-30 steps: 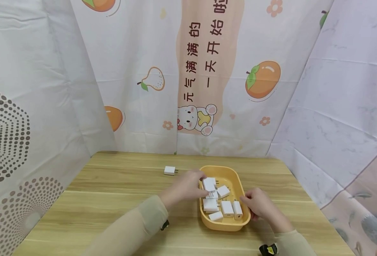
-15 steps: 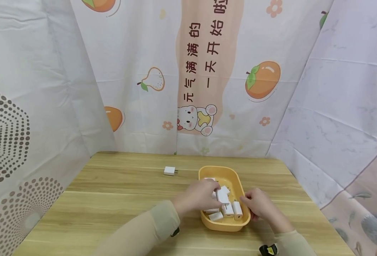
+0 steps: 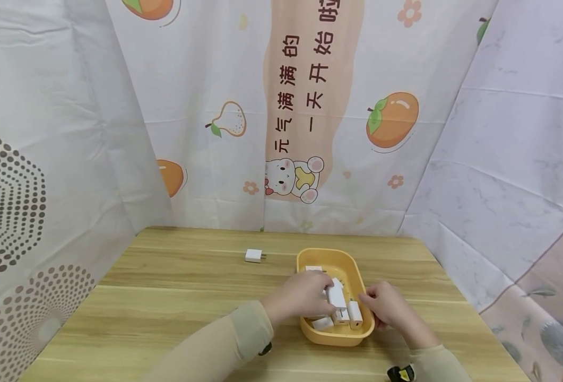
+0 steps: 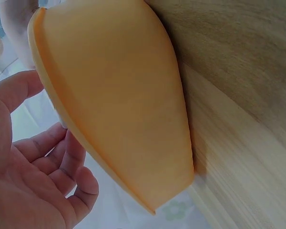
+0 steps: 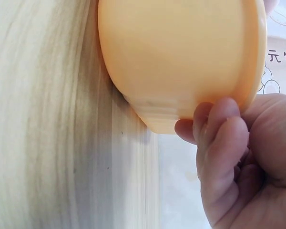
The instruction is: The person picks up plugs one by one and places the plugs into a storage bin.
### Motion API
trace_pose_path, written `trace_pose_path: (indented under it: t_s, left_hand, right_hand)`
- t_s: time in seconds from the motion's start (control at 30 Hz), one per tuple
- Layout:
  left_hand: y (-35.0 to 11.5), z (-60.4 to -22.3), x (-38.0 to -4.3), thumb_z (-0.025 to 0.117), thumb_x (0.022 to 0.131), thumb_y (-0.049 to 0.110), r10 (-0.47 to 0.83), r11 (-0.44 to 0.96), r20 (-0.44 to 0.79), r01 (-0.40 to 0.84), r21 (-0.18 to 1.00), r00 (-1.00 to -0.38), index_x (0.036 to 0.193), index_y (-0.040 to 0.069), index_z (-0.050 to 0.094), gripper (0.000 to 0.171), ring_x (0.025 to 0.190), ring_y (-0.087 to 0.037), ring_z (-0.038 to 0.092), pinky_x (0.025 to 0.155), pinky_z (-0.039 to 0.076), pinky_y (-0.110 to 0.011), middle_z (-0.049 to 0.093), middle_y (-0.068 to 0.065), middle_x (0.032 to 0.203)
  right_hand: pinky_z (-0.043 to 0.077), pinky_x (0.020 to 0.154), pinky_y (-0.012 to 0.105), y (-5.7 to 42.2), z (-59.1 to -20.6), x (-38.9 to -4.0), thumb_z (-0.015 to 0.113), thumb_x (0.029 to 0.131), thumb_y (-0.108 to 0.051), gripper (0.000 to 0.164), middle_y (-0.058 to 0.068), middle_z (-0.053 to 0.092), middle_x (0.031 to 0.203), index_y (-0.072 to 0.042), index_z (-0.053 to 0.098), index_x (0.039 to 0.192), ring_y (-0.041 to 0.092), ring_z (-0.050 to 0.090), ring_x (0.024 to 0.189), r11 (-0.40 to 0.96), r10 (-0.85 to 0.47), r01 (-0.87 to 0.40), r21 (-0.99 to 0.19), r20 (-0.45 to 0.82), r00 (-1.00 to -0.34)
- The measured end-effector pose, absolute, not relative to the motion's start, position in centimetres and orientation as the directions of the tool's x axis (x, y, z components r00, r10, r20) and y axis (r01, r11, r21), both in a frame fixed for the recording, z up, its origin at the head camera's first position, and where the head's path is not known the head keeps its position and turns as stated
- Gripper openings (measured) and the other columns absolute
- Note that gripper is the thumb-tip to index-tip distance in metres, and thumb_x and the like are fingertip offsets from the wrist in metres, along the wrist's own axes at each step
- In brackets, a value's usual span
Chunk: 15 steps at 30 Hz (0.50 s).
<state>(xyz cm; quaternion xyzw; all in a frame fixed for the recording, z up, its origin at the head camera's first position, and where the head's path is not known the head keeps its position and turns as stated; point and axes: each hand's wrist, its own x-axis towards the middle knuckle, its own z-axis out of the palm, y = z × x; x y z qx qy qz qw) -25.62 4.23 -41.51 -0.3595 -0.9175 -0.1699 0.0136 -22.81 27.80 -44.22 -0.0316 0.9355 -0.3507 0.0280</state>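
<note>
A yellow plastic basket point(image 3: 337, 338) on the table holds several white charger plugs, some with metal prongs showing. My left hand point(image 3: 302, 295) reaches over the basket's left rim and pinches one white charger plug point(image 3: 337, 298) between thumb and fingers, above the others. In the left wrist view the basket wall point(image 4: 114, 95) hides that plug almost entirely. At the right side, my right hand point(image 3: 389, 303) grips the rim, thumb on top and fingers against the outer wall point(image 5: 176, 52). A narrow plug point(image 3: 355, 315) stands near that rim; another point(image 3: 322, 324) lies at the front.
One more white charger plug point(image 3: 253, 255) lies on the wooden table point(image 3: 181, 297), left of the basket and further back, prongs pointing right. Printed curtains point(image 3: 205, 159) hang behind the table and on both sides.
My left hand has moved right and slightly nearer, from the basket's left edge to over its middle, carrying the charger plug. My right hand has stayed at the rim.
</note>
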Motion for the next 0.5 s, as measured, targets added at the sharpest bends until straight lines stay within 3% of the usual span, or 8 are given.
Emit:
trace_pose_path:
  t_s: [0.5]
  left_hand:
    - [5.16,-42.12,-25.36,0.080,0.085,0.045,0.683,0.683,0.115,0.687,0.249,-0.721,0.120,0.019,0.074,0.045,0.101,-0.002,0.062,0.084,0.051,-0.022,0.068,0.013,0.111]
  right_hand:
    - [0.050,0.036,0.038,28.01,-44.36,-22.88,0.061,0.098,-0.013,0.034,0.002,0.051,0.044,-0.008,0.060,0.065,0.016,0.054,0.034,0.743,-0.093,-0.050,-0.667,-0.029,-0.995]
